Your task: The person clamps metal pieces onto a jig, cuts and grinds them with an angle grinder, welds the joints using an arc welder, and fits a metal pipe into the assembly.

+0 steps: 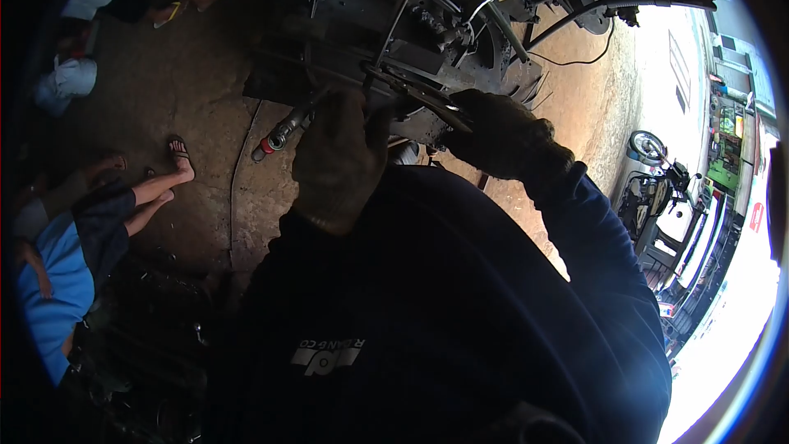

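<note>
"What's nearest?"
"The dark, matte-gloved left hand (337,160), curled, knuckles up; I can't tell whether its grip pinches the round metal tool with a red band (283,133) beside it. The gloved right hand (500,133), elbow bent, wraps its grip around one long, slim metal tool (429,102)."
"Where's that?"
"Over one dark, flat-plated steel frame (411,57). Farther: one black motorcycle (645,197)."

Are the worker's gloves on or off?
On: the dark gloves cover the left hand and the right hand, reaching down to the wrists.
</note>
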Motion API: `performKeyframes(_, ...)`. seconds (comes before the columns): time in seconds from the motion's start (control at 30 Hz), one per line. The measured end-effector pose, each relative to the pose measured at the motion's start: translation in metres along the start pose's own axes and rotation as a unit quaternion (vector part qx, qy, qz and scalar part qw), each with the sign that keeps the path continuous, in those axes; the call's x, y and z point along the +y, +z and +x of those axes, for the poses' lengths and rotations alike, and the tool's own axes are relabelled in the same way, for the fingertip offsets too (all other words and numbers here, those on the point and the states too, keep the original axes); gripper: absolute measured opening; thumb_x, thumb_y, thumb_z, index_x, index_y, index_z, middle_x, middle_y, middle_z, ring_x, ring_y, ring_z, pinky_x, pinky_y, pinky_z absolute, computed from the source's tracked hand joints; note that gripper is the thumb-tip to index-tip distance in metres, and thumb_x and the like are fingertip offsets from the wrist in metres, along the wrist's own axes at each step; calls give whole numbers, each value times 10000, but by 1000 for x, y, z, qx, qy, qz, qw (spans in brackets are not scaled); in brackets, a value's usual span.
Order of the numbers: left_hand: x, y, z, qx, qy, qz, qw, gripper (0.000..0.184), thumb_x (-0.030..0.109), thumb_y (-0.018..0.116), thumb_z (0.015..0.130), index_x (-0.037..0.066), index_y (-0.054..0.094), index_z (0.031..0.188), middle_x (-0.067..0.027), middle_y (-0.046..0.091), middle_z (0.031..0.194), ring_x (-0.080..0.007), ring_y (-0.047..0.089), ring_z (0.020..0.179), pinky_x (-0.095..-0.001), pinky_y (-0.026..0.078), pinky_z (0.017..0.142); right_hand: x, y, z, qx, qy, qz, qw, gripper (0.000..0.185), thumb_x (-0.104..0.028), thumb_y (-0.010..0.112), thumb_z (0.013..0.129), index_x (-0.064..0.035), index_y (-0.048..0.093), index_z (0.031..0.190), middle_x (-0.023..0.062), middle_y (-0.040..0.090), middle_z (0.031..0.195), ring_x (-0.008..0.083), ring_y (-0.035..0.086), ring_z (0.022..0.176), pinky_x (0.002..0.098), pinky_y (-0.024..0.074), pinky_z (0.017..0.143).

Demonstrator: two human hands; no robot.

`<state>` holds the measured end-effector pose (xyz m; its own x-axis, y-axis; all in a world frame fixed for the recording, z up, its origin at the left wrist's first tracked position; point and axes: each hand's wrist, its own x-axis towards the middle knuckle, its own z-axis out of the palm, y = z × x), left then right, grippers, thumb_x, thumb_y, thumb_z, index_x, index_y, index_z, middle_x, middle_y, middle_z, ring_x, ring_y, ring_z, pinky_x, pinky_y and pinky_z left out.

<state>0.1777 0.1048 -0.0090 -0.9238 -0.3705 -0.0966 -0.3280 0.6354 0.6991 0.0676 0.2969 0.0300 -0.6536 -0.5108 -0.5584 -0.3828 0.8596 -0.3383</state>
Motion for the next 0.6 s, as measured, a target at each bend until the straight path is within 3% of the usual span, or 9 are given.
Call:
performKeyframes(0.03, -1, 0, -3, -4, 0, 1, 1000, 255, 266, 721, 922, 66, 587, 1006, -100, 648, 954, -256, 682, 917, -384, 563, 726, 0, -2, 1, -13, 1, 2, 1000, 621, -444, 765, 847, -52, 615, 1303, 184, 719, 1051, 339, 717, 950, 424, 569, 851)
performKeyframes(0.1, -4, -1, -8, -168, 53, -110, 978, 300, 270, 718, 931, 42, 622, 1101, -136, 676, 1043, -262, 688, 954, -377, 545, 785, -1, -1, 2, -32, -2, 5, 999, 620, -443, 762, 849, -52, 614, 1306, 189, 717, 1057, 339, 718, 946, 422, 569, 852)
performKeyframes(0.13, -7, 10, -8, -168, 50, -109, 978, 300, 270, 718, 931, 42, 622, 1101, -136, 676, 1043, -262, 688, 954, -377, 545, 785, 0, -1, 1, -19, -18, 0, 1000, 589, -432, 754, 857, -50, 623, 1287, 189, 717, 1054, 336, 720, 940, 422, 570, 850)
performKeyframes(0.2, -15, 53, 2, -244, 90, -311, 914, 410, 336, 703, 946, 18, 615, 1190, -154, 689, 1130, -253, 693, 1002, -349, 552, 837, 1, 0, 2, -6, -34, -6, 999, 559, -420, 746, 866, -48, 632, 1267, 189, 717, 1051, 334, 721, 935, 421, 571, 848)
performKeyframes(0.23, -17, 64, 8, -245, 89, -313, 913, 410, 336, 703, 946, 18, 615, 1190, -154, 689, 1130, -253, 693, 1002, -349, 552, 837, 2, 1, 2, -4, -30, 10, 1000, 521, -410, 740, 872, -51, 645, 1237, 180, 718, 1049, 328, 721, 942, 422, 572, 847)
performKeyframes(0.33, -20, 91, 16, -184, 204, -305, 912, 409, 342, 667, 981, 14, 633, 1223, -139, 702, 1132, -238, 687, 1014, -315, 543, 853, 10, 9, 2, 14, -44, 23, 999, 447, -390, 731, 882, -74, 664, 1191, 160, 718, 1044, 315, 719, 958, 421, 575, 853)
performKeyframes(0.4, -19, 109, 13, -213, 160, -358, 895, 425, 38, 583, 982, 65, 546, 1404, -130, 646, 1267, -215, 643, 1163, -357, 550, 942, 9, 9, 1, 29, -64, 20, 997, 410, -379, 729, 887, -93, 670, 1175, 148, 717, 1041, 308, 718, 967, 420, 575, 859)
performKeyframes(0.53, -12, 107, 7, -242, 79, -455, 854, 501, -25, 585, 948, 69, 521, 1437, -107, 651, 1274, -215, 657, 1138, -336, 563, 930, 4, 3, -1, 10, -61, 47, 997, 370, -360, 717, 894, -148, 667, 1193, 120, 715, 1035, 309, 713, 976, 416, 573, 882)
performKeyframes(0.6, -17, 116, 7, -168, 185, -449, 858, 526, -38, 592, 931, 63, 516, 1441, -96, 651, 1287, -214, 670, 1112, -333, 572, 916, 4, 6, -1, 0, -72, 54, 996, 355, -353, 709, 899, -156, 668, 1192, 118, 715, 1036, 312, 713, 975, 418, 572, 886)
